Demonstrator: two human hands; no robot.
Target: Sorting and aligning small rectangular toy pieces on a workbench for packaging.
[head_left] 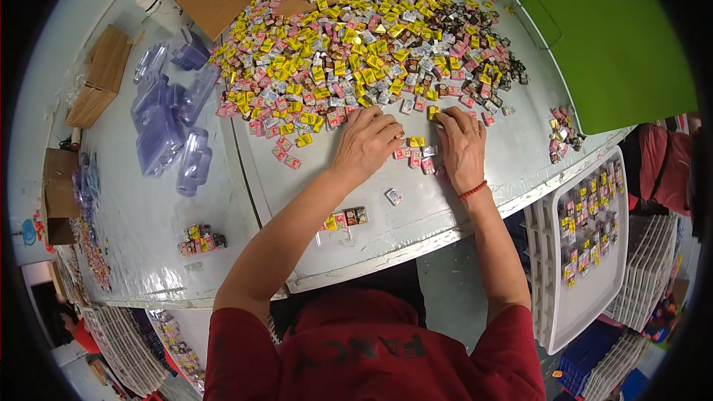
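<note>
Yellow and pink wrapped candies (356, 44) lie heaped on the counter (148, 215). Both hands, left hand (365, 141) and right hand (462, 145), rest palm-down, fingers loosely spread, on candies at the heap's near edge.

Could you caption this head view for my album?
Both hands, left and right, rest palm-down at a candy pile's edge.

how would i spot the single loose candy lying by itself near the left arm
Start at the big candy pile on the grey table and come down past the left hand. Just right of that forearm lies one small pale candy. It lies alone on bare table, unlike the short candy row lower left.
</note>
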